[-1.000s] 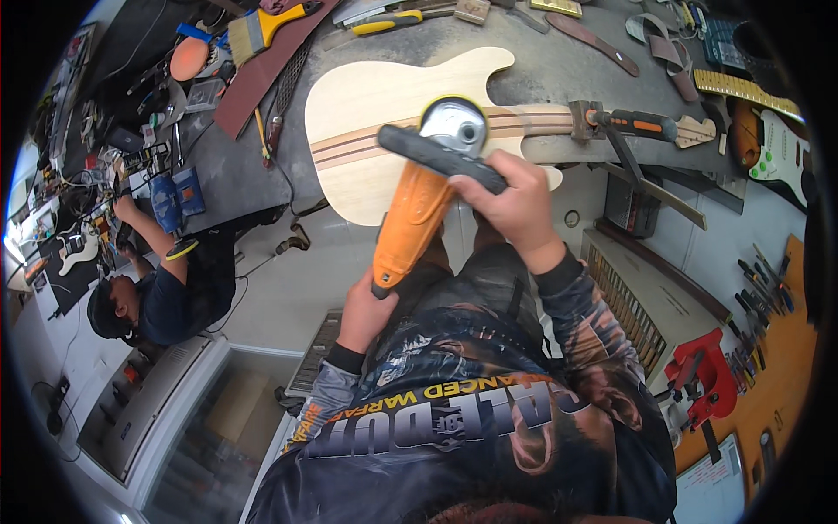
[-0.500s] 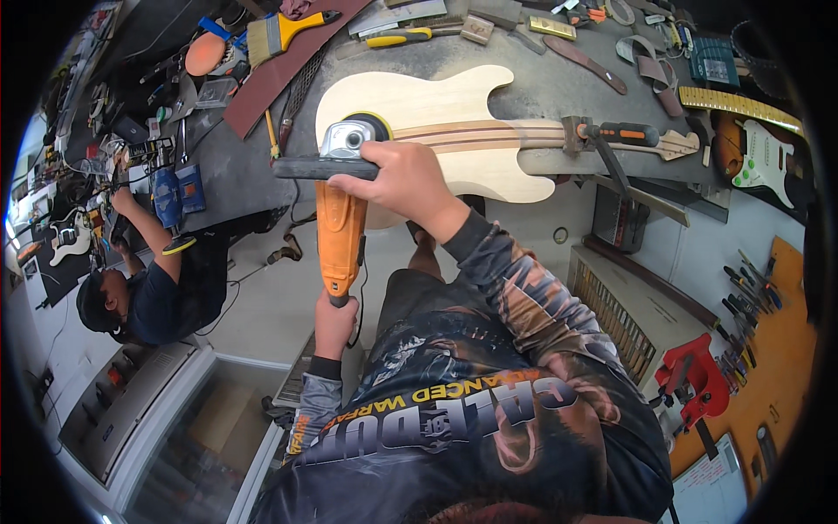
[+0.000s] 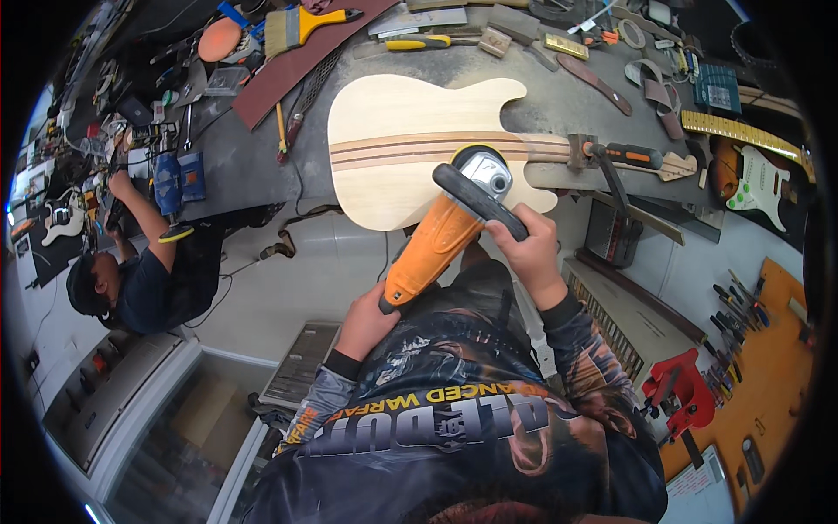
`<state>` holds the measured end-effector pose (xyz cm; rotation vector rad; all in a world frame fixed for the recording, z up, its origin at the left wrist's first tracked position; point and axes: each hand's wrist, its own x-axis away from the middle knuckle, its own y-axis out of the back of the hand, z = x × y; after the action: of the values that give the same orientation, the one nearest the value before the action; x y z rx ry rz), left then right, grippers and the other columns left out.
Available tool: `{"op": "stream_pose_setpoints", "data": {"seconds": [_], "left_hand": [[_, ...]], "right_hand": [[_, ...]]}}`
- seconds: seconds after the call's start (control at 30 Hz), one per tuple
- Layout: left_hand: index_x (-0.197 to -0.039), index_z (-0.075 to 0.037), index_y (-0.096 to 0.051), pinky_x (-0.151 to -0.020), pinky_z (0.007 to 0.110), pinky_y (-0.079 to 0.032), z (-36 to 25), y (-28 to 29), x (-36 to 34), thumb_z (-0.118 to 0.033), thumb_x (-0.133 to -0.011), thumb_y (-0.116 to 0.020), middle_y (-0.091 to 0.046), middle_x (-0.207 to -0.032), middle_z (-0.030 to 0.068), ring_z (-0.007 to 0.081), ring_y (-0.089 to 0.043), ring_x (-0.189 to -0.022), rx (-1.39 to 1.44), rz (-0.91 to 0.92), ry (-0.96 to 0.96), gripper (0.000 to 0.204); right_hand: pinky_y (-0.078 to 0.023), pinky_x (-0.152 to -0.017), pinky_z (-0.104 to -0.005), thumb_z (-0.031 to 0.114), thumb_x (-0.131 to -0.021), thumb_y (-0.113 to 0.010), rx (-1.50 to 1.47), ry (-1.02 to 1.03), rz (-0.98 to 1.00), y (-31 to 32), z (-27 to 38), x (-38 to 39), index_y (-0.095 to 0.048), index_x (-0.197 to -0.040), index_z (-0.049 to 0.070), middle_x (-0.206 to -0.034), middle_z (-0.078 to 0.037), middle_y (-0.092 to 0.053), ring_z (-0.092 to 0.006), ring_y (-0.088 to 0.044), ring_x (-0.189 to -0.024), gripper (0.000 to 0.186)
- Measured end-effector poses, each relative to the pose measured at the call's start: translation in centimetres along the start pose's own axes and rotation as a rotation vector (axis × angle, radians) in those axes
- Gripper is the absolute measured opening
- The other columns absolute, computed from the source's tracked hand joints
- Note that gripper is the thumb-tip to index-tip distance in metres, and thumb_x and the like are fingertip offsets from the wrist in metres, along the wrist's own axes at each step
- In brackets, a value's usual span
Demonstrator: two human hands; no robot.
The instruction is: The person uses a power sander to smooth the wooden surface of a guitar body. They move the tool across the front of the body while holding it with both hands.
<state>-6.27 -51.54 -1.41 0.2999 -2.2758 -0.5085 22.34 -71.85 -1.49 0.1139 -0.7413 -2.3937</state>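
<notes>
An orange power sander (image 3: 436, 244) with a round yellow-edged pad lies over the lower right part of a pale, unfinished guitar body (image 3: 384, 192). My left hand (image 3: 367, 319) is wrapped round the sander's rear end. My right hand (image 3: 531, 247) grips the right end of its black bar handle. Dark brown stripes run along the middle of the guitar body and on into its neck (image 3: 546, 148). A clamp (image 3: 583, 151) with an orange-and-black handle sits across the neck. The sander's pad is mostly hidden beneath its metal head.
On the dark workbench (image 3: 262, 170) lie a wide paintbrush (image 3: 301, 28), a yellow-handled tool (image 3: 417, 42) and sanding strips. A finished guitar (image 3: 759, 183) stands at the right. At the left, another person (image 3: 166, 279) works beside a blue polisher (image 3: 166, 192). A red clamp (image 3: 676, 393) is at lower right.
The sander has moved right across the guitar body, from its left end toward the neck side, and now slants up to the right. Both my hands have moved right with it.
</notes>
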Motion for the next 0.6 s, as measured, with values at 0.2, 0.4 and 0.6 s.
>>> {"op": "stream_pose_setpoints", "data": {"seconds": [0.2, 0.4, 0.6], "left_hand": [[-0.136, -0.003, -0.072, -0.092, 0.046, -0.061, 4.1, -0.4, 2.3, -0.011, -0.088, -0.076, -0.081, -0.107, 0.0268, 0.0469, -0.079, -0.107, 0.12, -0.135, 0.112, 0.048], [-0.127, 0.002, -0.072, -0.084, 0.041, -0.059, 8.7, 0.5, 5.2, -0.012, -0.09, -0.075, -0.079, -0.095, 0.0175, 0.0264, -0.078, -0.088, 0.254, -0.237, 0.342, 0.039], [-0.11, 0.004, -0.069, -0.076, 0.039, -0.057, 10.3, 1.1, 7.2, -0.011, -0.09, -0.075, -0.075, -0.086, 0.0119, 0.0213, -0.073, -0.078, 0.315, -0.304, 0.368, 0.025]], "right_hand": [[-0.056, -0.063, -0.0427, 0.045, -0.093, -0.094, -0.089, 0.133, 0.023, -4.6, 4.7, -3.2, -0.075, -0.087, 0.004, -0.076, -0.016, -0.072, -0.0367, -0.073, -0.068, 0.047], [-0.057, -0.063, -0.0457, 0.06, -0.093, -0.087, -0.027, 0.296, 0.13, -12.3, 7.9, -5.3, -0.071, -0.08, 0.006, -0.073, -0.016, -0.071, -0.0398, -0.073, -0.069, 0.058], [-0.057, -0.062, -0.0464, 0.062, -0.094, -0.085, -0.013, 0.371, 0.182, -15.5, 9.8, -4.7, -0.069, -0.078, 0.008, -0.072, -0.014, -0.07, -0.0394, -0.072, -0.067, 0.059]]}}
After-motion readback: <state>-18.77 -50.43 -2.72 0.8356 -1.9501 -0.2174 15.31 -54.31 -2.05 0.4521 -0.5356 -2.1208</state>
